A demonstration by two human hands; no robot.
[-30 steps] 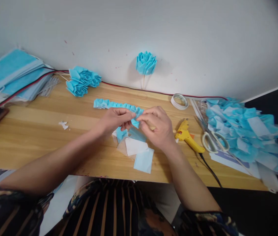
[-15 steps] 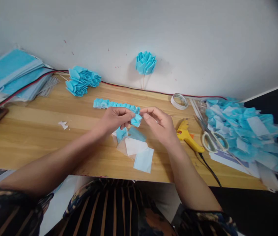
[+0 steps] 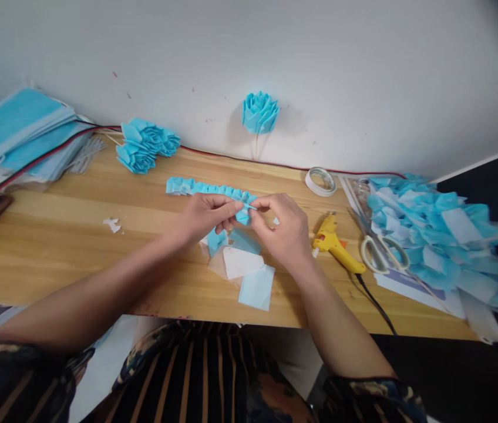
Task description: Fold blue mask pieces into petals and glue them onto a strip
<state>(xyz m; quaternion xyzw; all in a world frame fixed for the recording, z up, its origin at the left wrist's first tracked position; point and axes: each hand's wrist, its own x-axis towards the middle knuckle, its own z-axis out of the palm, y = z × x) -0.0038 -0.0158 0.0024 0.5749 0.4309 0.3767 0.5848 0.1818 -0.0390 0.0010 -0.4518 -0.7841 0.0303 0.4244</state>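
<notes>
Between my two hands is a small folded piece of blue mask fabric (image 3: 244,216). My left hand (image 3: 207,212) pinches its left side between thumb and fingers. On its right side, the thumb and fingertips of my right hand (image 3: 282,226) close on the same piece. Just behind the fingers lies a row of folded blue fabric petals (image 3: 207,187), its right end partly hidden by my hands. Loose cut pieces lie below: a white piece (image 3: 242,262) and a pale blue square (image 3: 256,288).
A yellow glue gun (image 3: 339,247), scissors (image 3: 381,252) and a tape roll (image 3: 320,181) lie on the right beside heaped blue fabric pieces (image 3: 443,235). Finished blue flowers (image 3: 143,144) rest at left near stacked masks (image 3: 20,129); another flower (image 3: 260,113) stands against the wall.
My right hand's fingers have closed in on the folded piece, whose shape between the fingertips looks narrower. A small white scrap now shows beside my right hand.
</notes>
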